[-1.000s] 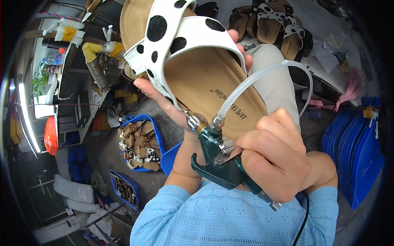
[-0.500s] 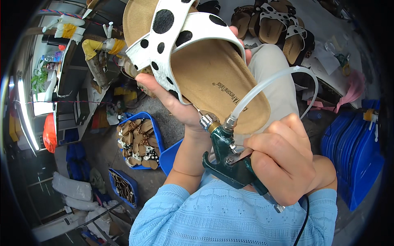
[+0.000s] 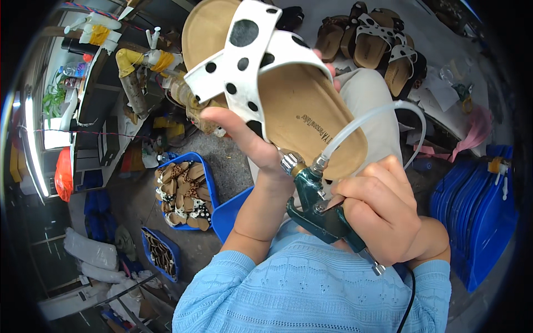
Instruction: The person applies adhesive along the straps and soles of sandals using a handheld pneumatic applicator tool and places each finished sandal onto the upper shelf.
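A sandal (image 3: 302,108) with a tan footbed and crossed white straps with black spots is held up in front of me. My left hand (image 3: 250,139) grips it from below, thumb along the strap's near edge and fingertips showing past the far edge. My right hand (image 3: 383,213) is wrapped round a dark green spray gun (image 3: 317,205), its fingers at the trigger. The gun's metal nozzle is close to the strap's lower edge, where it meets the footbed; whether they touch I cannot tell. A translucent hose (image 3: 366,114) loops up from the gun.
Several spotted sandals (image 3: 369,50) stand on a white surface at far right. Blue crates of sandals and straps (image 3: 189,194) sit on the floor at left. Stacked blue bins (image 3: 472,216) stand at right. A pipe with a yellow elbow (image 3: 129,62) juts in at upper left.
The sandal, my left hand and the spray gun have shifted slightly to the right in view. The sandal is tilted a little differently. Both hands keep their holds.
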`<state>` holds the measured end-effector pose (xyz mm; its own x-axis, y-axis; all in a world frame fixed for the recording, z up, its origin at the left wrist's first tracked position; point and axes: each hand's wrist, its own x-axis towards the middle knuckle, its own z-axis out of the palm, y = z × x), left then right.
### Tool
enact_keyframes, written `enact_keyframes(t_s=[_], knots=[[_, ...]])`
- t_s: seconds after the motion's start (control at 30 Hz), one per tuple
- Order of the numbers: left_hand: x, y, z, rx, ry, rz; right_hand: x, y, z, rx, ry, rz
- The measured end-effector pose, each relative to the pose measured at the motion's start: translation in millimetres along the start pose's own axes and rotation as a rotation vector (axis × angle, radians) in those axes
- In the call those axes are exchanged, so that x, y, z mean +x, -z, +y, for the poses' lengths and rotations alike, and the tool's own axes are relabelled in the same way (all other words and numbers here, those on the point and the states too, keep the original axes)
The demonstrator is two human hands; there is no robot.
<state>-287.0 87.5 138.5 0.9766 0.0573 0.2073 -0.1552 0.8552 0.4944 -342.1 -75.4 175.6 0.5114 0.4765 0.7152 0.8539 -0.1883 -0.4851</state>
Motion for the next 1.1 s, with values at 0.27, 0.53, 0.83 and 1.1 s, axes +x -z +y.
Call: enact_keyframes(t_s=[0.27, 0.53, 0.83, 1.1], knots=[[-6.8, 25.1, 12.8, 0.144, 0.05, 0.077, -14.7, 25.1, 9.9, 0.072, -0.05, -0.023], [-4.1, 25.5, 20.3, -0.429, 0.405, -0.089, -14.5, 43.1, 30.0, -0.042, -0.187, 0.256], [-18.6, 12.8, 12.7, -0.213, 0.2, 0.001, -3.4, 19.9, 48.0, -0.197, -0.11, 0.25], [-17.9, 13.7, 14.0, -0.362, 0.28, -0.102, 1.0, 16.1, 45.7, -0.311, -0.204, 0.231]])
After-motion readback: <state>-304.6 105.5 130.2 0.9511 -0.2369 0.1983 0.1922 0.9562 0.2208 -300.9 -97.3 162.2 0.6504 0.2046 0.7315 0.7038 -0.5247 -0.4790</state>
